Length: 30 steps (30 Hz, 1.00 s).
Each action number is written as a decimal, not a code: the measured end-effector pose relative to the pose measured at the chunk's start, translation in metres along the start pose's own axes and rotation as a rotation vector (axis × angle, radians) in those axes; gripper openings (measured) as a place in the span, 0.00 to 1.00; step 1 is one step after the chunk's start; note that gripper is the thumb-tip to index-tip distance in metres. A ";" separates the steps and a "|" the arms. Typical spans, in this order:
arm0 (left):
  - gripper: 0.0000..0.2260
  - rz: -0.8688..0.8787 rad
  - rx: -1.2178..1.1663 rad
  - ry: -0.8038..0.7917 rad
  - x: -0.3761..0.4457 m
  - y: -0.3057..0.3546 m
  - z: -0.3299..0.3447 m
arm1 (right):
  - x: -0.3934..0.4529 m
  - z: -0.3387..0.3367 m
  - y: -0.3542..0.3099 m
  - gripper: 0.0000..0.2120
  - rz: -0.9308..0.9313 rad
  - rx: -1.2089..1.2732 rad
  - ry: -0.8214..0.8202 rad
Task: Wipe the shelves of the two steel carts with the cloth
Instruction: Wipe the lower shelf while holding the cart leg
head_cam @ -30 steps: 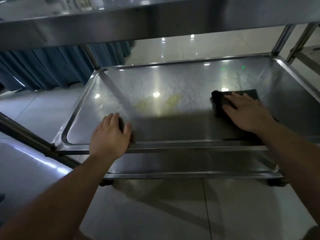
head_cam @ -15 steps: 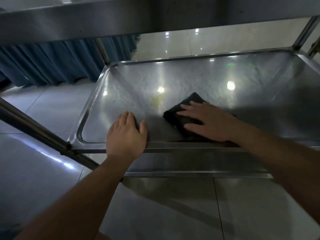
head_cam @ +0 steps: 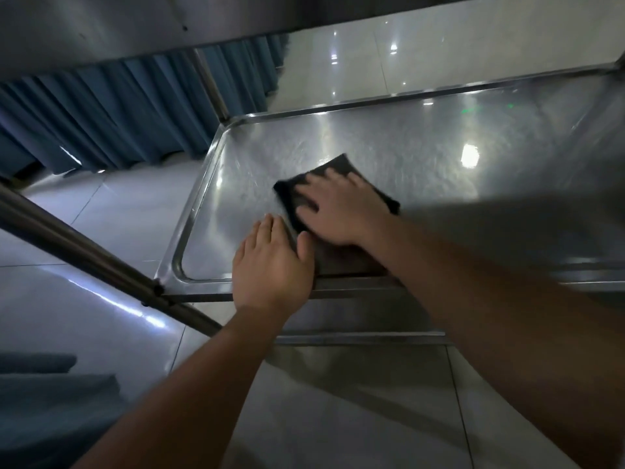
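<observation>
A steel cart's middle shelf (head_cam: 439, 157) fills the centre of the head view, a shallow tray with a raised rim. A dark cloth (head_cam: 338, 167) lies flat on its left half. My right hand (head_cam: 341, 211) presses on the cloth with straight, spread fingers. My left hand (head_cam: 272, 262) rests over the shelf's front rim just left of the cloth, fingers laid flat on the steel, thumb close to the cloth's near corner. The cart's upper shelf (head_cam: 101, 25) runs overhead and the lower shelf (head_cam: 355, 323) shows beneath the front rim.
A steel tube (head_cam: 84, 252) slants from the left edge down to the shelf's front-left corner. The cart's rear-left post (head_cam: 209, 86) rises at the back. Blue curtains (head_cam: 101, 116) hang behind on the left. Glossy tiled floor (head_cam: 355, 418) surrounds the cart.
My right hand has slid the cloth leftward across the shelf, from the right side to beside my left hand. My left hand has kept its place on the front rim. The view has tilted.
</observation>
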<state>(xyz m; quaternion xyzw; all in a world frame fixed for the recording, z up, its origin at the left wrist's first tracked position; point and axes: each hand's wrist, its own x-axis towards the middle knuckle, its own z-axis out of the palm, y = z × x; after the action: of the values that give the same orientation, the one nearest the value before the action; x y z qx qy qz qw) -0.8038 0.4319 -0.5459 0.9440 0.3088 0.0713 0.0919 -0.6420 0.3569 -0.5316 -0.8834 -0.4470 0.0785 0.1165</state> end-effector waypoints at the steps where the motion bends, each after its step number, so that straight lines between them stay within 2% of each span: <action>1: 0.31 0.003 -0.009 -0.003 0.000 0.000 0.000 | -0.015 0.003 -0.001 0.31 -0.071 0.006 -0.024; 4: 0.30 0.001 -0.042 -0.006 -0.003 -0.001 -0.001 | -0.060 0.000 0.037 0.32 -0.162 0.003 -0.038; 6: 0.33 0.006 -0.045 -0.013 -0.004 -0.001 -0.001 | -0.082 -0.014 0.083 0.34 -0.105 -0.033 -0.022; 8: 0.35 0.004 -0.038 -0.005 -0.005 -0.001 -0.001 | -0.091 -0.030 0.136 0.37 0.055 -0.069 0.025; 10: 0.36 -0.003 -0.033 0.001 -0.006 0.001 0.001 | -0.087 -0.043 0.174 0.35 0.301 -0.068 0.070; 12: 0.36 -0.013 -0.038 0.003 -0.006 0.002 0.001 | -0.069 -0.043 0.182 0.34 0.542 -0.027 0.073; 14: 0.36 -0.011 -0.041 0.001 -0.005 0.002 0.001 | -0.042 -0.037 0.158 0.34 0.635 0.018 0.080; 17: 0.35 -0.007 -0.033 -0.005 -0.005 0.001 0.001 | -0.001 -0.023 0.092 0.32 0.486 0.034 0.076; 22: 0.35 -0.034 -0.108 0.044 -0.004 0.003 0.000 | 0.039 -0.004 -0.003 0.29 0.016 -0.007 -0.045; 25: 0.36 -0.066 -0.194 0.098 -0.005 0.003 -0.001 | 0.020 0.001 -0.006 0.28 -0.141 0.018 -0.090; 30: 0.37 -0.074 -0.206 0.101 -0.006 0.004 -0.001 | -0.068 0.005 0.016 0.32 -0.238 0.017 -0.099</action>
<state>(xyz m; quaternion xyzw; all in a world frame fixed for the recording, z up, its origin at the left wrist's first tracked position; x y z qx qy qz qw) -0.8069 0.4255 -0.5449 0.9126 0.3387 0.1469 0.1754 -0.6710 0.2937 -0.5383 -0.8181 -0.5532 0.1115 0.1104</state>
